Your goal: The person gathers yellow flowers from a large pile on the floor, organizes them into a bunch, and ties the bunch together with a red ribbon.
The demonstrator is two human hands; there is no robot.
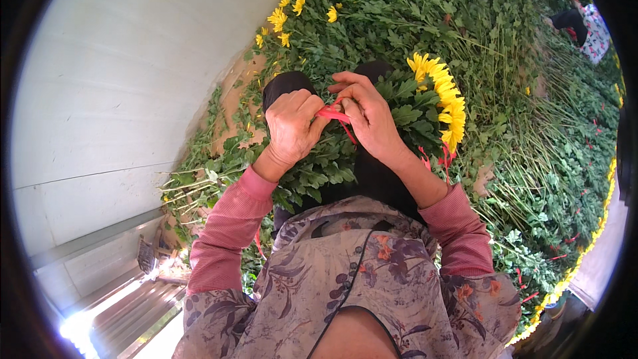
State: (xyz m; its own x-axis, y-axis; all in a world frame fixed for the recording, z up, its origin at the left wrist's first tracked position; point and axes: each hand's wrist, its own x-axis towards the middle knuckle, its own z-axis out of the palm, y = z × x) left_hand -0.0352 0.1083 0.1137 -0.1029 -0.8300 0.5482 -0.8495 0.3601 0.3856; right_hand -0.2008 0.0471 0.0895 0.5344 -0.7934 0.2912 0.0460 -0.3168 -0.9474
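Observation:
A bunch of yellow chrysanthemums lies across my lap, its flower heads (448, 102) to the right and its cut stems (192, 189) pointing left. Over the middle of the leafy stems (319, 164), a red ribbon (333, 113) is stretched between my two hands. My left hand (294, 119) is closed in a fist with the ribbon pinched at its thumb. My right hand (366, 114) pinches the ribbon between thumb and forefinger, its other fingers bent and loose. One ribbon end hangs down below the right fingers. Whether the ribbon passes around the stems is hidden.
Loose chrysanthemum stems (478, 20) cover the ground ahead and to the right. Several yellow blooms (279, 19) stand near a pale wall (109, 70) on the left. Ribbon-tied bunches (553, 229) lie along the right. Another person (593, 32) is at the far right.

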